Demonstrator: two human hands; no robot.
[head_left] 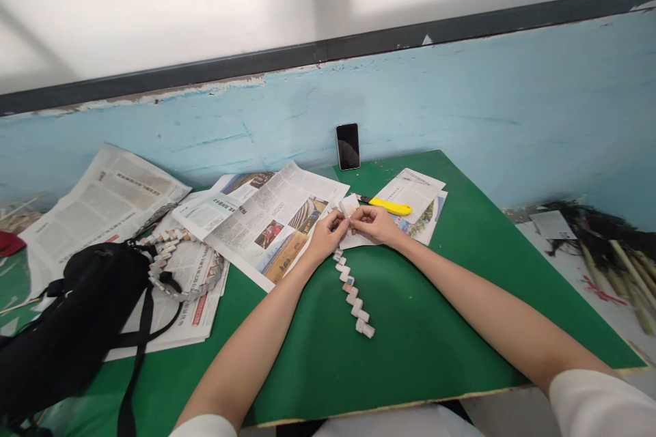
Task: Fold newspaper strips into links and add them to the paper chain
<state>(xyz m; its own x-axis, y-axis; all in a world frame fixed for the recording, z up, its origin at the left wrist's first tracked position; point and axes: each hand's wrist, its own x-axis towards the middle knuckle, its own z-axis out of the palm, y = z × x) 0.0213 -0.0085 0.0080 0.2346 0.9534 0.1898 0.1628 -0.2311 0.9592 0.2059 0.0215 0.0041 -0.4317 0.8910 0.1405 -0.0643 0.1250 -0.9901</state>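
Observation:
A zigzag chain of folded paper (351,291) lies on the green table (410,341), running from between my hands toward the near edge. At its far end my left hand (329,232) is closed, thumb and fingers pinched on the folded paper. My right hand (376,223) meets it from the right, also pinching the paper there. The fingertips of both hands nearly touch, and the small piece between them is partly hidden. Just beyond my right hand lies a yellow utility knife (390,206).
A phone (348,147) leans upright against the blue wall. Newspaper sheets (240,232) spread over the table's left half, and more paper (417,194) lies back right. A black bag (87,314) and a coiled paper chain (199,287) are at left.

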